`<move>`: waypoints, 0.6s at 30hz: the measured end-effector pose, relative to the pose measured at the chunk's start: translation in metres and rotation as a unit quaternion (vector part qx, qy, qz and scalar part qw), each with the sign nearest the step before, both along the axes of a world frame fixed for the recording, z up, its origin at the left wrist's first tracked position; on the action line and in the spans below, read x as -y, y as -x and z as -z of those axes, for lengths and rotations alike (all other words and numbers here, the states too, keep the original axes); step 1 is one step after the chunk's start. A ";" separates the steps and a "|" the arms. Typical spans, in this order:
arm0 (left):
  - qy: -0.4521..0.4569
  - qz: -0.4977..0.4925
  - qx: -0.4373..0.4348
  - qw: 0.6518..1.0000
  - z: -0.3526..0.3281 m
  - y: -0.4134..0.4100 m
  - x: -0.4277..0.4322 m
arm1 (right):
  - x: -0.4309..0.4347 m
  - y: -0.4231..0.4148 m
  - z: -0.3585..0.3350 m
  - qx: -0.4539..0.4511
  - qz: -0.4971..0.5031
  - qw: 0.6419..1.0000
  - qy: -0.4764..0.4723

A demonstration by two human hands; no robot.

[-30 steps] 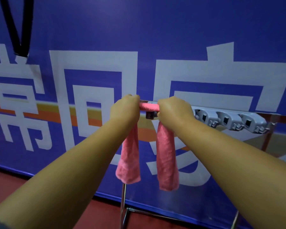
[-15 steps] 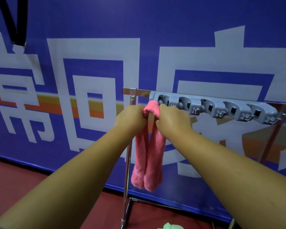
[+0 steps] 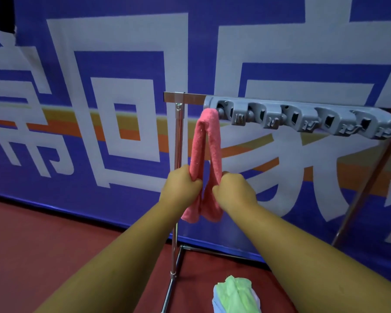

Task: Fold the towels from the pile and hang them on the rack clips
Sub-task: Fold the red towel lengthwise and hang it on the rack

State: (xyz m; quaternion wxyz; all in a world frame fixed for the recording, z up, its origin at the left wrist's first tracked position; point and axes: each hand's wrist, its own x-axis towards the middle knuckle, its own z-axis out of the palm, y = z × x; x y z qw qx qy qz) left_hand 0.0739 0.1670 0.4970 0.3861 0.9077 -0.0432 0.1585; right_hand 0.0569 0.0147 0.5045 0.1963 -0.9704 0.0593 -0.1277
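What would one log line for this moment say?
pink towel: looped at leftmost clip | left hand: grips left half | right hand: grips right half | towel pile: below rack

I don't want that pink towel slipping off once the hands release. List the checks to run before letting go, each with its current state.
1. Fold of the pink towel sits at the leftmost clip: ok.
2. That clip actually pinches the fold: cannot tell.
3. The left hand grips the left tail, the right hand the right tail: ok.
4. Both tails end at about the same level: ok.
5. The other four clips on the gray clip rail are free: ok.
6. Next towels ready: the pile, green towel on top, lies on the floor below: ok.
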 end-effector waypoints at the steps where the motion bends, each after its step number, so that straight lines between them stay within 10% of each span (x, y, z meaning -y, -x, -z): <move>1: 0.011 0.000 0.009 1.000 0.005 0.000 0.000 | 0.000 -0.001 0.006 0.001 -0.002 1.000 0.000; 18: 0.039 0.040 -0.068 0.996 0.075 0.007 -0.002 | -0.007 0.005 0.061 -0.097 -0.052 0.994 -0.022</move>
